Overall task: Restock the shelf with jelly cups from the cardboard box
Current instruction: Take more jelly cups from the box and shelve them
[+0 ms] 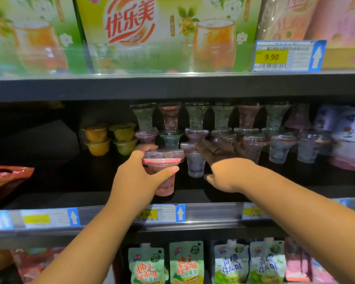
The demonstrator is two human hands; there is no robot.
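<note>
My left hand (137,173) grips a pink jelly cup (164,175) with a clear lid, held upright just above the front of the middle shelf (213,210). Right of it stands a pale purple jelly cup (195,165). My right hand (221,160) reaches into the shelf beside that cup, fingers straight and spread, holding nothing. Behind both hands, several jelly cups (281,146) stand in stacked rows, the upper ones upside down. The cardboard box is not in view.
Yellow and green fruit cups (111,138) sit stacked at the back left. A red pouch (6,179) lies at the far left. Large drink boxes (131,33) fill the shelf above; jelly pouches (187,263) hang below. A 2.50 price tag (160,214) is on the shelf rail.
</note>
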